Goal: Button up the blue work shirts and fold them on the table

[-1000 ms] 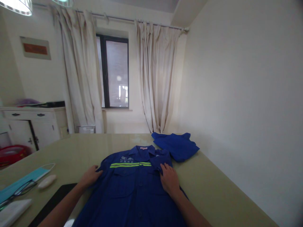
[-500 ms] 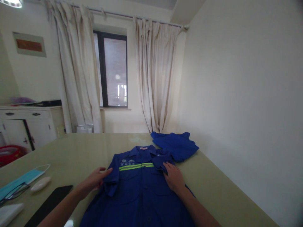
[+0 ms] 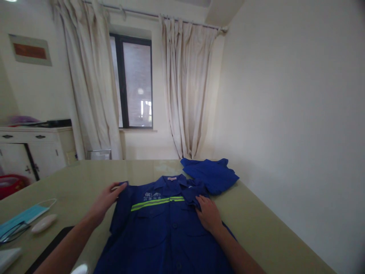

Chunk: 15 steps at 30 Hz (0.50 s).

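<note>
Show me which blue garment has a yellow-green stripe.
The shirt touched by the left hand and right hand: the stripe crosses its chest. The other garment, lying beyond it on the table, shows none.

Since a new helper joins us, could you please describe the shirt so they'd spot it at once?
On the greenish table, look between the left hand and right hand. The dark blue shirt lies there; unlike the brighter blue cloth beyond it, it shows a collar and a yellow-green chest stripe.
</note>
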### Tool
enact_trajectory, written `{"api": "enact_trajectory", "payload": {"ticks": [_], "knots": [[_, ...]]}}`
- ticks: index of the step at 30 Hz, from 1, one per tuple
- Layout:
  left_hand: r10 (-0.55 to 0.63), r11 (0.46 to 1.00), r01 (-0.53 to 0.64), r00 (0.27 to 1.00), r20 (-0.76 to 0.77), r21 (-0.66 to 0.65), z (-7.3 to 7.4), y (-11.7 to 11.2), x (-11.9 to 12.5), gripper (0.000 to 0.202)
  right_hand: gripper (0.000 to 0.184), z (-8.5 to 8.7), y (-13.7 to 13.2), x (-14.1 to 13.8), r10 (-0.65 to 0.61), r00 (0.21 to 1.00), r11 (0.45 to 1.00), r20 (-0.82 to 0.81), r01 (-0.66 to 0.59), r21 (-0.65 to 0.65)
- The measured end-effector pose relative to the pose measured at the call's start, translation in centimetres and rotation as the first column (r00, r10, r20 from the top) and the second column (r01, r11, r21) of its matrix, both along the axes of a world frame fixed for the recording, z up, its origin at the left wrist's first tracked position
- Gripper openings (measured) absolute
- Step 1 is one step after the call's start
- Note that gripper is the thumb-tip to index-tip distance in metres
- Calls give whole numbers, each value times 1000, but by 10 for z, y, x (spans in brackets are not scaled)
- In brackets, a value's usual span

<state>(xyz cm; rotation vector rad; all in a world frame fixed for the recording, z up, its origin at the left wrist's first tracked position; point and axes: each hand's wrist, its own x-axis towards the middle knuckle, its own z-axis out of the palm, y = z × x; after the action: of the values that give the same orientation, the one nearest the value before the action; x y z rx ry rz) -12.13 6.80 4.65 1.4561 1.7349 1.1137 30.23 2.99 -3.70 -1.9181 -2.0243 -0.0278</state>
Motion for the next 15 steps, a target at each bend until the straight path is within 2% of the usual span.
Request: {"api": "enact_trajectory", "payload": {"ticks": [2,4,6,8,10,12,15], "knots": [[-257,963,268,947,190,-35,-1,-3,22,70,48,-1,1,1,8,1000,1000,2,-8,-2],[-379,918,395,901,210,-42,-14,-1,40,77,50,-1,1,2,19,1000,1000,-3,-19,0],[-371,928,371,929,-3,-22,-36,4,50,76,51,-1,1,2,48,999,999,-18,-48,6],[-307,944,328,901,-306,21,-64,8,52,72,52,0,1,3,103,994,995,-33,-103,6],[-240,951,307,797,-554,29,-92,8,51,71,49,1,1,3,152,988,988,-39,-153,-2],[-215,953,304,676,-705,1,-110,3,51,72,47,1,1,3,169,985,985,-41,-170,-11],[-244,948,310,571,-784,-70,-118,-5,52,73,46,0,1,1,146,988,989,-55,-147,-8]]}}
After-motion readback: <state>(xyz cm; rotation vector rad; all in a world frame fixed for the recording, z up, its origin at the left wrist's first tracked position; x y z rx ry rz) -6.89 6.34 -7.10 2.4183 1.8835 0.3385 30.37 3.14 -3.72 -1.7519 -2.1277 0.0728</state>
